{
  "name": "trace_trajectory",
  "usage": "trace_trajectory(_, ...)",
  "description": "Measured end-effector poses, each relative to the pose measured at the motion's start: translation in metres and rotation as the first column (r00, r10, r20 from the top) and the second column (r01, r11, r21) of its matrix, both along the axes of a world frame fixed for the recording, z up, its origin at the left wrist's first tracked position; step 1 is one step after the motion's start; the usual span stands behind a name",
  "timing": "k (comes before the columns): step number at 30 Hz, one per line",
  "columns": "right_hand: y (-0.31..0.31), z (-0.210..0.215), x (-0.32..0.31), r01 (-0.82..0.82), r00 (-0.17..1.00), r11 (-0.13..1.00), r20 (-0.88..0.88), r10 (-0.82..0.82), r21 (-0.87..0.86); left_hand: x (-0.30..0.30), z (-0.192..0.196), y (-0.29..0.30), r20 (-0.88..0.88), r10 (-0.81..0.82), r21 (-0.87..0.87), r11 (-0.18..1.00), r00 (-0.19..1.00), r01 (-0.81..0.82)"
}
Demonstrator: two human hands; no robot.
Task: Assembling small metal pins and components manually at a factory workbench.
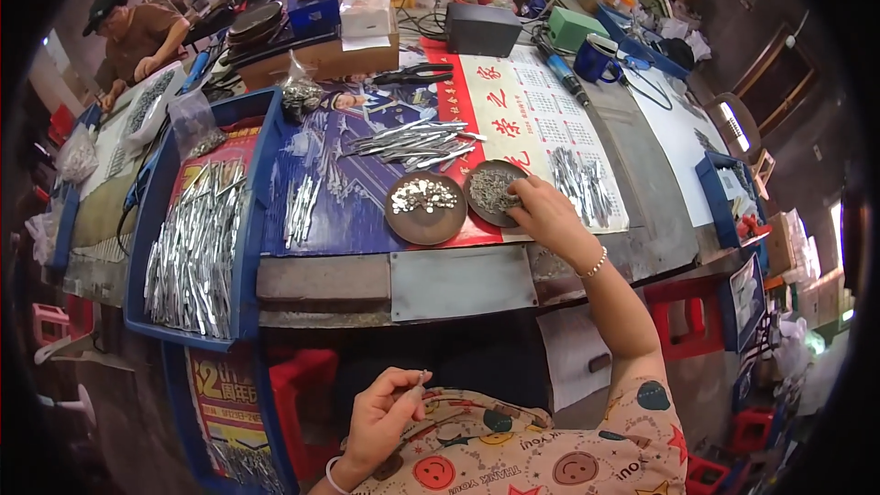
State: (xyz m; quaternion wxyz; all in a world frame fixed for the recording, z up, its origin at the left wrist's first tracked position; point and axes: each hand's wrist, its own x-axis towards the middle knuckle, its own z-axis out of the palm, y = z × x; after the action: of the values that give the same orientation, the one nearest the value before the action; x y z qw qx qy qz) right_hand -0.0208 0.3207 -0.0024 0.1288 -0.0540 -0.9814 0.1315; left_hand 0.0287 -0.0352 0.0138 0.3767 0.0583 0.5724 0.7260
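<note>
My right hand [548, 218] reaches over the right-hand round brown dish [474, 212], which holds a heap of small grey metal parts [495, 191]. Its thumb and fingertips come together at the heap's right side; what they pinch is too small to make out. Low in front of my body, my left hand [385, 414] is closed, with a small silvery metal piece [423, 379] between thumb and forefinger. Beside the first dish stands another brown dish [426, 231] with shiny little discs [424, 195]. Thin metal strips [417, 143] lie behind the dishes, and more strips [583, 185] lie to their right.
At left, a blue tray [136, 298] holds many metal strips. Pliers [414, 74], a blue-handled tool [561, 71], a blue mug [598, 60] and a dark box [483, 30] stand or lie farther back. Another person [137, 37] sits at the far left.
</note>
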Motion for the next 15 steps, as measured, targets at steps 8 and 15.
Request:
trace_trajectory(8,0.012,-0.011,-0.030,-0.015,0.998,1.000,0.068,0.014,0.009,-0.004,-0.007,0.003,0.018,-0.116,0.051,0.992,0.993,0.115)
trace_trajectory(15,0.018,-0.002,-0.032,0.053,0.995,0.953,0.097,-0.025,-0.297,-0.013,-0.017,0.015,0.122,-0.143,0.079,0.988,0.982,0.134)
